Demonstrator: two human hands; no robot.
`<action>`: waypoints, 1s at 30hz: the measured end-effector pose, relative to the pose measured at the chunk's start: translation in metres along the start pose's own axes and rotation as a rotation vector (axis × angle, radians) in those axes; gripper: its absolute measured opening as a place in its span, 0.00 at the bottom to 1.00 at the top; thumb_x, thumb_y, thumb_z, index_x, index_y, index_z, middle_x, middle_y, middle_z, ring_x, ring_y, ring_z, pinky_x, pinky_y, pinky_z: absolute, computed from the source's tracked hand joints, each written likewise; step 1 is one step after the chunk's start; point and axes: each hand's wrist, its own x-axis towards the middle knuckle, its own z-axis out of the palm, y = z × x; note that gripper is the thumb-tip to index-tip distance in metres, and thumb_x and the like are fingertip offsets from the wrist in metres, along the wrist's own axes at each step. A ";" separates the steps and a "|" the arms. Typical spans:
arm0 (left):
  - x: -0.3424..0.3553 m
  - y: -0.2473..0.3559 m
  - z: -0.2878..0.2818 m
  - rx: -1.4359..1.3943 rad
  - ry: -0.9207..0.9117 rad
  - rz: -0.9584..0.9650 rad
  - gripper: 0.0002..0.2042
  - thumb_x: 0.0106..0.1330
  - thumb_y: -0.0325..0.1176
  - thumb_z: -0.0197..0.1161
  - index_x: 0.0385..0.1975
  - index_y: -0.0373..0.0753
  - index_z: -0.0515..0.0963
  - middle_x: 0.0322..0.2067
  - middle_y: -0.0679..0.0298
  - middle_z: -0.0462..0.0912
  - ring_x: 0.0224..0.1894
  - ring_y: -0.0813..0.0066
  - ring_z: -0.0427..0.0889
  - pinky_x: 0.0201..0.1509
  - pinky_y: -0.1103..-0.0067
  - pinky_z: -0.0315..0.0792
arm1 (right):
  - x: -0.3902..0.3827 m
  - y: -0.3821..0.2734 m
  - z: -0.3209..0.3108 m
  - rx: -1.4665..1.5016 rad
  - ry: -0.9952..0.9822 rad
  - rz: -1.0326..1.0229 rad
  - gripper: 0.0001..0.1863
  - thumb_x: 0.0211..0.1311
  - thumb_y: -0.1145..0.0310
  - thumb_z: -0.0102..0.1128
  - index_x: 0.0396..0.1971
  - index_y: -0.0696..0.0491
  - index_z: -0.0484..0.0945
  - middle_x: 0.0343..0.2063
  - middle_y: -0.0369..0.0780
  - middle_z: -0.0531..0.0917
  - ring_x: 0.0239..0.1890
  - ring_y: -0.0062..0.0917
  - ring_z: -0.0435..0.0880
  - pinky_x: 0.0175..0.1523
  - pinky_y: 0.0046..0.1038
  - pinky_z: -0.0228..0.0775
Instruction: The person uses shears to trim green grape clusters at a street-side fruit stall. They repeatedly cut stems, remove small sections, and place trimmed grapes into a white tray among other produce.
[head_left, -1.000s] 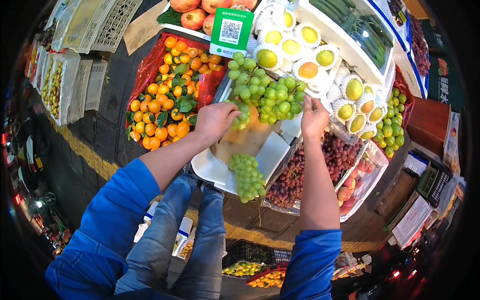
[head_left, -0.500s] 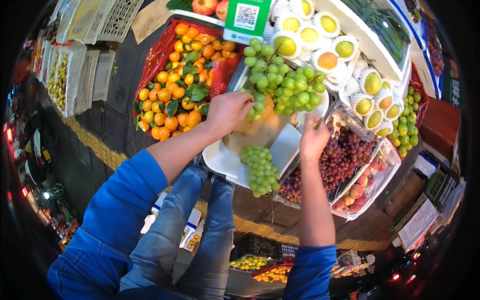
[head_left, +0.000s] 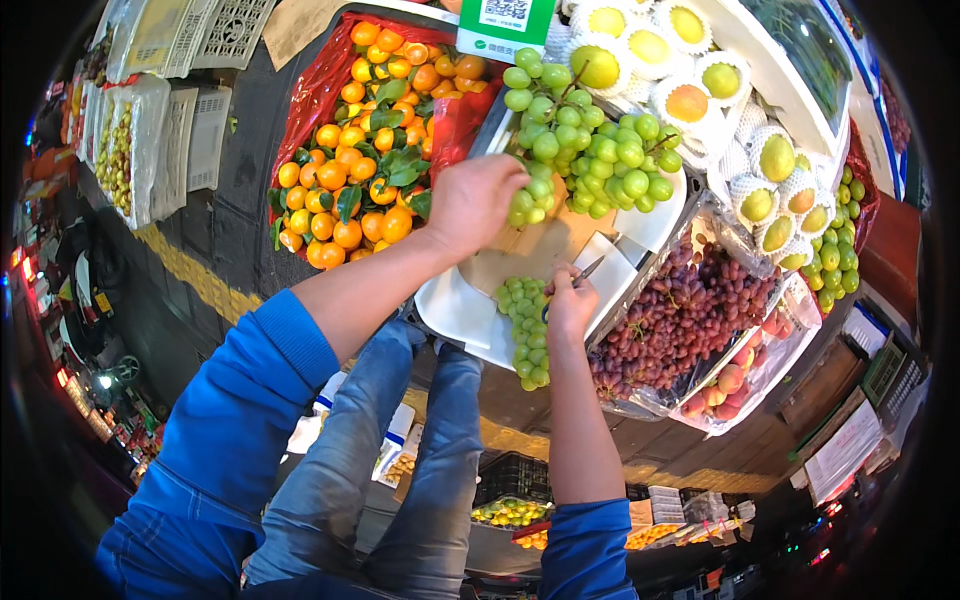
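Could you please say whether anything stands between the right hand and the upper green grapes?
Nothing visible does, beyond the pointed tool in the right hand; the left hand is at the left side of the upper green grapes.

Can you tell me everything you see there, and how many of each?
white box: one, white, centre
green grapes: at least two bunches, green, in and over the box
cutting tool: one, metal blade, over the box
oranges: many, orange with green leaves, left of the box
red grapes: many, dark red, right of the box
netted fruit: about a dozen, yellow and orange, upper right
peaches: several, pinkish, lower right
sign: one, green and white, top
pale crates: several, whitish, left
black crate: at least one, black, bottom
legs: two, blue jeans, below the box
sleeves: two, blue, below
left hand: one, bare, holding upper green grapes
right hand: one, bare, holding the cutting tool
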 end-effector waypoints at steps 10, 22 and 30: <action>0.007 -0.003 0.020 0.120 -0.035 -0.244 0.09 0.64 0.34 0.68 0.38 0.35 0.83 0.25 0.58 0.84 0.26 0.67 0.83 0.35 0.74 0.76 | -0.015 0.000 -0.020 -0.070 -0.019 0.016 0.13 0.65 0.64 0.63 0.36 0.60 0.83 0.20 0.33 0.78 0.22 0.15 0.72 0.28 0.21 0.61; -0.058 0.010 0.047 0.041 -0.201 -0.179 0.16 0.65 0.31 0.67 0.51 0.36 0.79 0.27 0.58 0.85 0.28 0.72 0.83 0.34 0.76 0.76 | -0.009 -0.018 -0.038 0.038 -0.088 0.066 0.17 0.66 0.65 0.63 0.48 0.61 0.78 0.24 0.33 0.77 0.24 0.15 0.73 0.28 0.20 0.61; -0.031 0.026 0.180 -0.110 -0.059 -0.644 0.24 0.66 0.40 0.64 0.57 0.33 0.71 0.35 0.48 0.86 0.41 0.47 0.85 0.47 0.60 0.77 | 0.001 -0.019 -0.049 0.051 -0.160 0.043 0.36 0.67 0.65 0.63 0.68 0.69 0.61 0.30 0.34 0.77 0.31 0.15 0.73 0.34 0.19 0.65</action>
